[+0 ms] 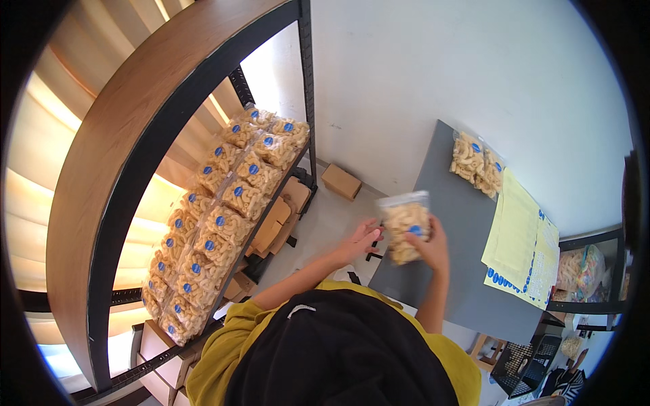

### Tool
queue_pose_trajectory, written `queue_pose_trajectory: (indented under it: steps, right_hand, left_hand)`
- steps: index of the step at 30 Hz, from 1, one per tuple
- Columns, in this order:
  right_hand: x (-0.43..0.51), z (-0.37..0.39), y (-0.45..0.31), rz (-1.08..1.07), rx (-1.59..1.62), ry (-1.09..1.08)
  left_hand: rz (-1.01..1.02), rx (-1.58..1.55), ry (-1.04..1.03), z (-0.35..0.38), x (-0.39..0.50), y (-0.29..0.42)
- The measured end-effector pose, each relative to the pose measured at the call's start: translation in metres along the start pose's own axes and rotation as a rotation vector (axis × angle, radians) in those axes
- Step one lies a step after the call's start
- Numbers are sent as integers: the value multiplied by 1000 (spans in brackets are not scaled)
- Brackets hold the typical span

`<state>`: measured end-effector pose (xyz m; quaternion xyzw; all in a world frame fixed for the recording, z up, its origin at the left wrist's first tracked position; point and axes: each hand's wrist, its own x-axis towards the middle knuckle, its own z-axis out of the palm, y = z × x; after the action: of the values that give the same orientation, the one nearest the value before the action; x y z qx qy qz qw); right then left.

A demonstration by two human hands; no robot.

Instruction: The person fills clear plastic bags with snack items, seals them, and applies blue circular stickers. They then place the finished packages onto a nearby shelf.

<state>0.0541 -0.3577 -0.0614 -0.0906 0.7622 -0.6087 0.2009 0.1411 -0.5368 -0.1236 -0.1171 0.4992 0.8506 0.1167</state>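
Note:
My right hand [431, 246] grips the side of a clear plastic bag of curved, pale puffed snacks [404, 226], which bears a blue round sticker. The bag is held up over the near-left edge of the grey table [431, 193], slightly blurred. Just left of it my left hand [366, 237] has its fingers apart and holds nothing. Two like bags [469, 160] lie at the table's far end by the wall. Beside them lie yellow sticker sheets [518, 228] with blue round labels. To my left, rows of stickered snack bags [228, 223] fill a shelf.
A wood-and-black-metal shelf rack [147, 111] stands at left before a curtain. Cardboard pieces [274, 223] lie beneath it, and a small cardboard box [341, 181] sits on the floor by the wall. Black crates [525, 360] and another rack [589, 307] are at lower right.

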Motion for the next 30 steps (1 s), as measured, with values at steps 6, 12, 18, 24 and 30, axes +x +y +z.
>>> queue_pose_trajectory:
  steps: [6, 12, 18, 24, 30]
  right_hand:
    - [22, 123, -20, -440, -378, -44]
    - [65, 187, -38, -445, -545, -299]
    - [171, 228, -18, -332, -306, -646]
    - [297, 296, -38, -516, -668, -482]
    - [354, 341, -42, -350, -1049, -497]
  left_hand:
    - [237, -221, 339, -68, -6, -6]
    - [541, -187, 580, -128, -19, 16]
    - [302, 83, 916, -176, -14, 51]
    - [567, 1, 1061, -254, -2, 72]
    - [518, 114, 1120, -300, -14, 127]
